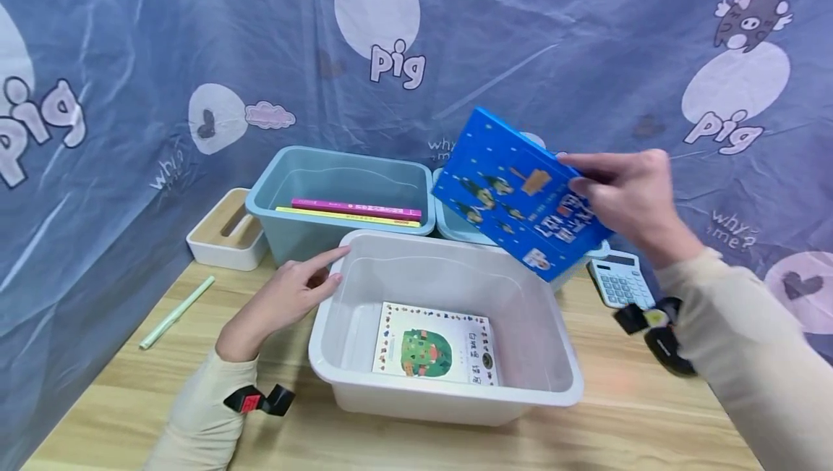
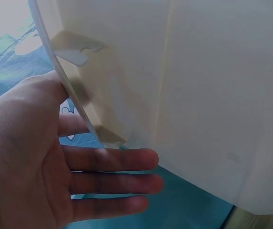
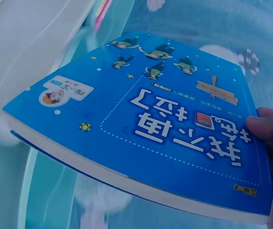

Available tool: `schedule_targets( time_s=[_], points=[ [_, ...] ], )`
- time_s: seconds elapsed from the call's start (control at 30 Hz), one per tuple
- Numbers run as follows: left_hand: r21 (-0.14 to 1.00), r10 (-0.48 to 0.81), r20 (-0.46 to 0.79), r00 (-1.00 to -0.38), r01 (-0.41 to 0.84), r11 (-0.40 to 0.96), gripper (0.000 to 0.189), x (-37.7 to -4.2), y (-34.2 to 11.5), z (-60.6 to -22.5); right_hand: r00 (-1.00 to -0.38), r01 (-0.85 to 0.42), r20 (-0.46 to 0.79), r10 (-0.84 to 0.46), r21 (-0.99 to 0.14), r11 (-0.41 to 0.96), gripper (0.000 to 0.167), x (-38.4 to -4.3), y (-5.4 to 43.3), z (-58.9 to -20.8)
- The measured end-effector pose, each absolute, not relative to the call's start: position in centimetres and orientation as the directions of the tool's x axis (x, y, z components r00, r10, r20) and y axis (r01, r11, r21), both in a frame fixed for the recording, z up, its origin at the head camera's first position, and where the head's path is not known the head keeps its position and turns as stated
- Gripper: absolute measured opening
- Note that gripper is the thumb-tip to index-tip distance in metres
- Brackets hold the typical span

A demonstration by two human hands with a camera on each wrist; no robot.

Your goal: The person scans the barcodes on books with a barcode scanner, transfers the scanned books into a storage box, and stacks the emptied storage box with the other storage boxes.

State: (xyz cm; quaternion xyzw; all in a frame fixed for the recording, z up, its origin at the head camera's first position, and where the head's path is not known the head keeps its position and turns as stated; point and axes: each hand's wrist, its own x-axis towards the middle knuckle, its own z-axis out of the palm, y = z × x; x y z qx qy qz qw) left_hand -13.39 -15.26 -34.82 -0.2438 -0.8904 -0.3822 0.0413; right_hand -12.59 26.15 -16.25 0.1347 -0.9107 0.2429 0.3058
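In the head view my right hand point(image 1: 628, 192) pinches a blue book point(image 1: 520, 196) by its edge. The tilted book hangs above the back right of a white plastic bin point(image 1: 449, 397). Up close in the right wrist view, the blue cover point(image 3: 174, 119) carries white lettering and small cartoon figures, with the thumb on it. My left hand point(image 1: 293, 294) touches the bin's left rim with index finger and thumb; the other fingers point(image 2: 112, 183) stretch straight outside the bin wall in the left wrist view. A white book point(image 1: 449, 344) with a green picture lies flat inside the bin.
A teal bin point(image 1: 280, 232) behind holds a magenta and a yellow book. Another teal bin point(image 1: 449, 223) stands beside it, partly covered. A wood-topped tissue box point(image 1: 224, 250) and a pale green pen point(image 1: 176, 313) are left; a calculator point(image 1: 621, 283) and black mouse point(image 1: 670, 351) right.
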Motion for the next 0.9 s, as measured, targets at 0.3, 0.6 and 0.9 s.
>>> schedule_targets(
  time_s=[0.3, 0.6, 0.9],
  points=[
    [0.644, 0.415, 0.274, -0.867, 0.486, 0.59, 0.048, -13.7, -15.6, -35.1, -0.76, -0.491, 0.614, -0.212, -0.329, 0.807, 0.035, -18.9, 17.2, -15.9],
    [0.659, 0.42, 0.257, -0.87, 0.476, 0.582, 0.049, -13.6, -15.4, -34.8, -0.804, -0.455, 0.562, -0.194, -0.372, 0.809, 0.038, -22.7, 11.7, -15.6],
    [0.656, 0.427, 0.237, -0.873, 0.468, 0.592, 0.05, -13.7, -15.8, -34.7, -0.82, -0.483, 0.531, -0.215, -0.441, 0.756, 0.039, -25.4, 8.9, -17.2]
  ],
)
